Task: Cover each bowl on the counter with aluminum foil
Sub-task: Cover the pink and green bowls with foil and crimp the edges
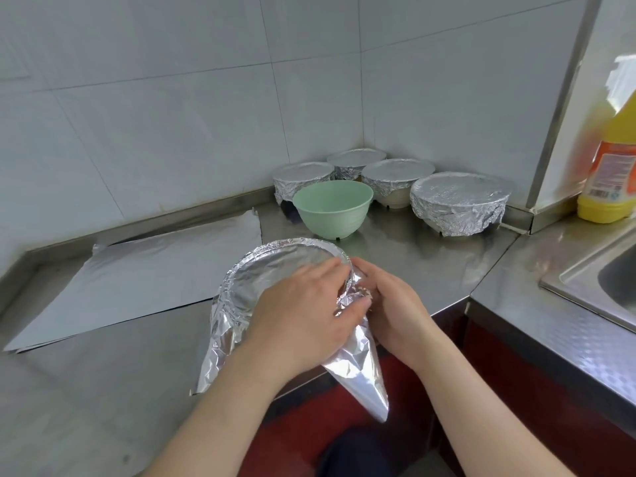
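We count four foil-covered bowls (303, 175) (356, 159) (397, 173) (459, 197) in the corner, one bare green bowl (332, 210) and one half-wrapped bowl (275, 266). We also see one stack of foil sheets (137, 277), one yellow bottle (609, 173) and one sink (581, 280).

No word, brand or number can be read anywhere: the only print in view stands on the orange label (611, 166) of the yellow bottle (607, 206) at the right edge, where rows of small text and perhaps a white barcode patch are too blurred to read.

Left hand (303, 315) and right hand (395, 316) grip foil (275, 270)
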`<state>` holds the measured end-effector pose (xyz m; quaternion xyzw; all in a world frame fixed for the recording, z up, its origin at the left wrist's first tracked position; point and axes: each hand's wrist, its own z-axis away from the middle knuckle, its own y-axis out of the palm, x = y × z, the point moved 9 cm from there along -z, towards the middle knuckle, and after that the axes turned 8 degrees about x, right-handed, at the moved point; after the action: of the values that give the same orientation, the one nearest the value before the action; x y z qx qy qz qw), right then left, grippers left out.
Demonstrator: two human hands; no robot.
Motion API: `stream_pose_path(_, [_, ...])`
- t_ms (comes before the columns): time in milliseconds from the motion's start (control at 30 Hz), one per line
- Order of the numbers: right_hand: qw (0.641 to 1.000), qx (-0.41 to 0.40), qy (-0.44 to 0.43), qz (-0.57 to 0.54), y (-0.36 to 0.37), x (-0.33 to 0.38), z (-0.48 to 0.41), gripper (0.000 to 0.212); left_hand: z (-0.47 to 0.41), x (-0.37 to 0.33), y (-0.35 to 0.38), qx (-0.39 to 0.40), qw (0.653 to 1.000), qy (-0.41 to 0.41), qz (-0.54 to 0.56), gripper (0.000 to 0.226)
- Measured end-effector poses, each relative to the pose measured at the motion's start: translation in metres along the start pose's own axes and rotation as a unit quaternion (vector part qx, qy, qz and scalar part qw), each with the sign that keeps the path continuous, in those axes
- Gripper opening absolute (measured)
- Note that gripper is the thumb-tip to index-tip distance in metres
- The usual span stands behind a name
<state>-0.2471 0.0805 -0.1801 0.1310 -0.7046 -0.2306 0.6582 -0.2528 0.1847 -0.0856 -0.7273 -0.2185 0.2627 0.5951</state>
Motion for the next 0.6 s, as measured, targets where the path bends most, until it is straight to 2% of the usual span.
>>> stream_pose_path(100, [0.998, -0.041, -0.032, 0.021, 0.002, 0.003, 0.005, 0.042, -0.002, -0.001, 0.0, -0.019, 1.0, 0.002, -0.023, 0.041])
stream_pose_path(300, [0.985, -0.106, -0.096, 0.097, 0.016, 0.008, 0.008, 0.027, -0.005, 0.001, 0.007, -0.007, 1.0, 0.019, 0.0, 0.042])
stream_pose_path(433, [0.992, -0.107, -0.056, 0.046, 0.019, 0.004, 0.018, 0.028, -0.006, 0.004, 0.009, 0.004, 0.999, 0.037, 0.004, 0.039])
stream_pose_path(533, [0.998, -0.062, -0.027, -0.017, 0.024, 0.0, 0.017, 0.043, -0.001, 0.003, 0.003, 0.014, 0.999, 0.04, 0.018, 0.046])
stream_pose_path(600, [0.995, -0.097, -0.022, -0.03, 0.013, 0.002, 0.009, 0.044, 0.002, 0.013, -0.011, -0.005, 0.999, 0.017, 0.045, 0.043])
